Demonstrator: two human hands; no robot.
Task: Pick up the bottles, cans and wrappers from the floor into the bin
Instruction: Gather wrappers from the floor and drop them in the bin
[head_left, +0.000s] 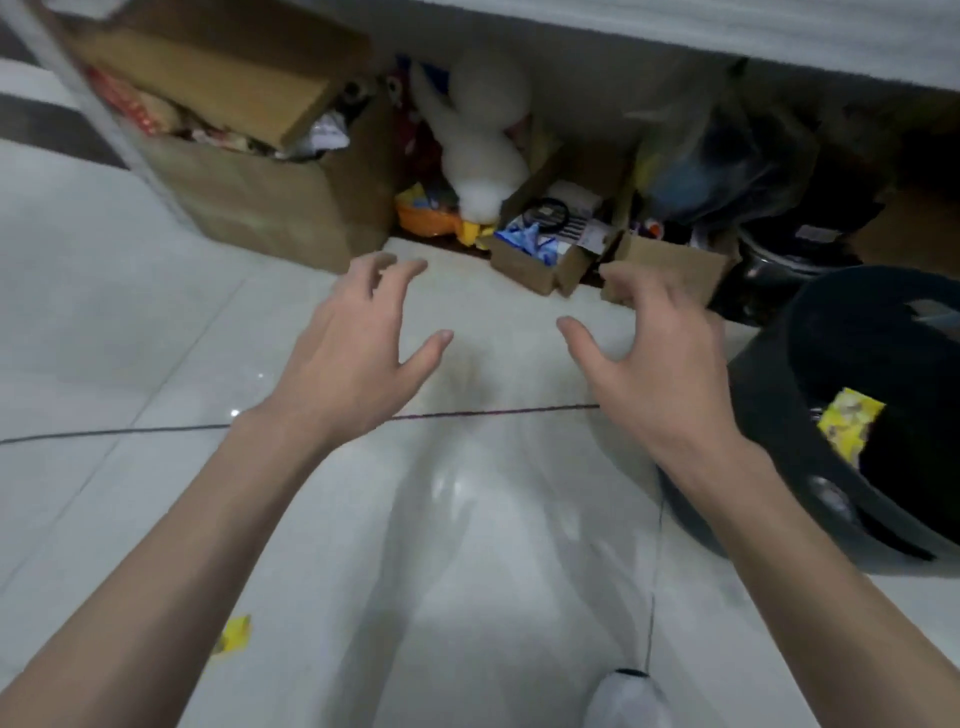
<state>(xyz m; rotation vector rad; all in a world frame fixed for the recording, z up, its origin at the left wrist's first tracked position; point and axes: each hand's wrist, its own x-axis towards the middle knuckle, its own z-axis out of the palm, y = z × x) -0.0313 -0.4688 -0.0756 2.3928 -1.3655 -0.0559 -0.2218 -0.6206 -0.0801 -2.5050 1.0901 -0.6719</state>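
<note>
Both my hands hover over the white tiled floor (130, 312), palms down and holding nothing. My left hand (358, 348) has its fingers spread and slightly bent. My right hand (649, 358) has its fingers bent loosely downward, just left of the dark round bin (769, 415). Inside the bin lies a yellow wrapper (849, 423). A small yellow wrapper (234, 634) lies on the floor at the lower left, under my left forearm's side.
Along the wall stand a large cardboard box (260, 208) full of packets, a white plush toy (483, 145), small open cardboard boxes (550, 260) and a plastic bag (717, 156). A thin dark cord (493, 413) runs across the floor.
</note>
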